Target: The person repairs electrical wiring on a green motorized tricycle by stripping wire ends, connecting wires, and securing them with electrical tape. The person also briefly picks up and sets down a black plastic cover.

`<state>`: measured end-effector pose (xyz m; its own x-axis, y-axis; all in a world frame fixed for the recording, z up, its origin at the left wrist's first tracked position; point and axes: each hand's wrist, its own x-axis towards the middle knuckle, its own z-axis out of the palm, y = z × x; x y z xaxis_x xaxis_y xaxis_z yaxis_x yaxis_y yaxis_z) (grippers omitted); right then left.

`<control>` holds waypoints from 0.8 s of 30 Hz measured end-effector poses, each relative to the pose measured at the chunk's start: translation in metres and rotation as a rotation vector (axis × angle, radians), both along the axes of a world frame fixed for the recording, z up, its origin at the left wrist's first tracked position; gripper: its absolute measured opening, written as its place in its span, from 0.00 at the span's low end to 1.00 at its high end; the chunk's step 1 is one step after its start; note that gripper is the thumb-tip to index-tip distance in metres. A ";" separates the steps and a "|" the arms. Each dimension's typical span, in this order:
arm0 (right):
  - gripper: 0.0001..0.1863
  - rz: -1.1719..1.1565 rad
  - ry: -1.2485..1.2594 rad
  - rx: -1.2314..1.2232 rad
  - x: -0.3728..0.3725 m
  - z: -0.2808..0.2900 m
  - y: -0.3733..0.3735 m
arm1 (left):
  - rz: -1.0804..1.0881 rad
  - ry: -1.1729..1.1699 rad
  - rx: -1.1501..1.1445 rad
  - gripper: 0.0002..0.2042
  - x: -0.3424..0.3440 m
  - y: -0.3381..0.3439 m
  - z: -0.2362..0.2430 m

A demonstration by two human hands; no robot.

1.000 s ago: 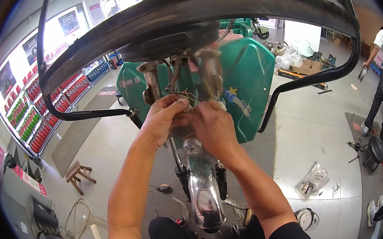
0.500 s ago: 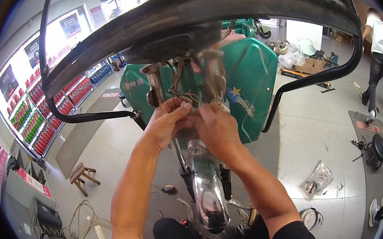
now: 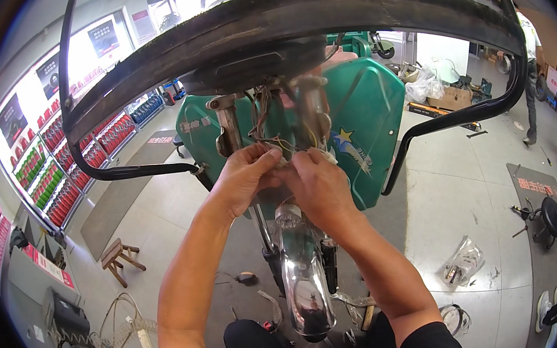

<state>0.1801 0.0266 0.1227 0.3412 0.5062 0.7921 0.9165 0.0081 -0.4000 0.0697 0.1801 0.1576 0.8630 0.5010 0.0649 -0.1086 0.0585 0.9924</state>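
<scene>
In front of me is the front of a green three-wheeled vehicle, its body panel behind two metal fork tubes. Between the tubes hangs a bundle of thin wires. My left hand and my right hand meet at the lower wire ends, fingers closed around a small pale connector, largely hidden by them. Below my hands stands a chrome front mudguard. A black tubular frame arches over the work.
A wooden stool, cables and a power strip lie at left, before racks of red, green and blue goods. At right are a bagged part, a round black stool, someone's shoes and another person further back.
The other person has walked further away into the back right. My hands stay at the wires with only slight shifts, sitting slightly lower and more rightward in view than a second ago.
</scene>
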 end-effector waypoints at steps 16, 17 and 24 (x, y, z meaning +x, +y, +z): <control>0.07 -0.016 -0.109 -0.001 0.008 -0.001 0.018 | 0.110 -0.044 0.089 0.11 0.006 -0.009 -0.009; 0.07 -0.020 -0.092 -0.020 0.010 -0.002 0.021 | 0.114 -0.050 0.122 0.12 0.009 -0.008 -0.011; 0.17 0.205 0.208 0.058 -0.015 0.016 -0.033 | 0.131 -0.158 -0.092 0.14 0.003 -0.005 -0.012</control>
<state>0.1652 -0.0060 0.1385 0.3946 0.5370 0.7456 0.7915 0.2135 -0.5727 0.0722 0.1747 0.1458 0.7731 0.6180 0.1426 -0.2745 0.1233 0.9536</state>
